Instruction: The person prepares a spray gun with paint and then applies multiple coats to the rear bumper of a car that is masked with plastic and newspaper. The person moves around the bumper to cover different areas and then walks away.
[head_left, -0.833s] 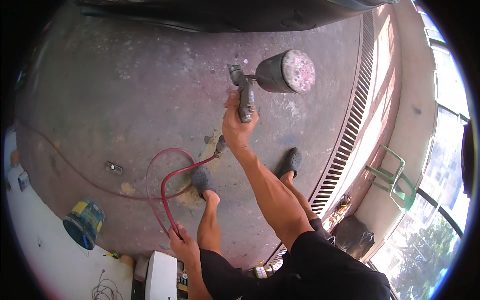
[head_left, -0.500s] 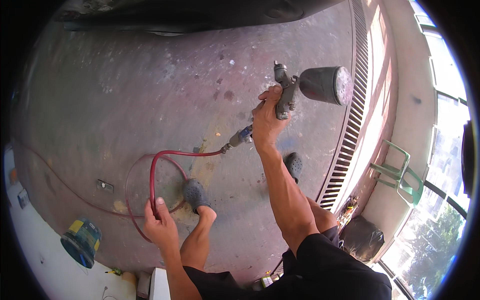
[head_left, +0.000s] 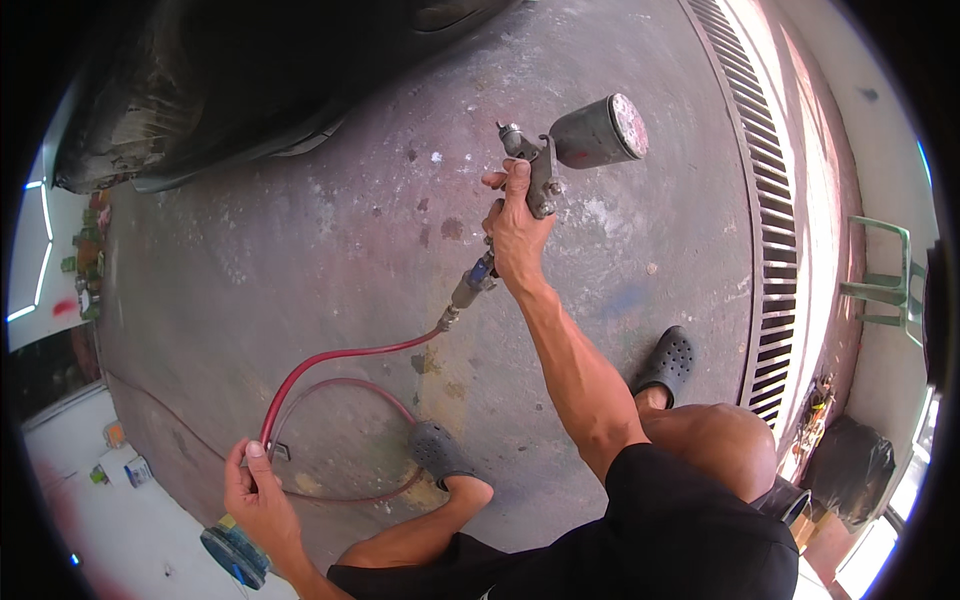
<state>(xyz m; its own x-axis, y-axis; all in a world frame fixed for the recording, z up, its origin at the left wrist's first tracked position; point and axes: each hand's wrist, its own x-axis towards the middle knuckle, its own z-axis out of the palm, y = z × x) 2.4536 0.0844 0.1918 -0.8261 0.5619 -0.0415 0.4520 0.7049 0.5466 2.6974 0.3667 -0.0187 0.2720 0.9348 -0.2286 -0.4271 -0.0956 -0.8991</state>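
Observation:
My right hand [head_left: 518,225] is wrapped round the handle of a metal spray gun [head_left: 541,180], held out over the floor. On the gun sits a grey paint cup [head_left: 592,135] with a spattered, whitish-pink end, tilted to the right. Below my fist, a fitting with a blue part [head_left: 475,280] joins the gun to a red air hose [head_left: 345,352]. The hose curves down to my left hand [head_left: 258,495], which is closed on it between thumb and fingers. Past that hand the hose loops on the floor beside my left foot.
A dark vehicle body [head_left: 250,90] fills the far left. A slotted drain grate [head_left: 775,250] runs along the right, with a green plastic chair [head_left: 885,270] beyond it. A black bag [head_left: 848,470] lies at lower right. Near my left forearm stands a dark bucket [head_left: 232,553].
My view has swung toward the left, bringing more of the vehicle in. The spray gun has moved left and farther away. My right foot has stepped outward; both hands keep their grip.

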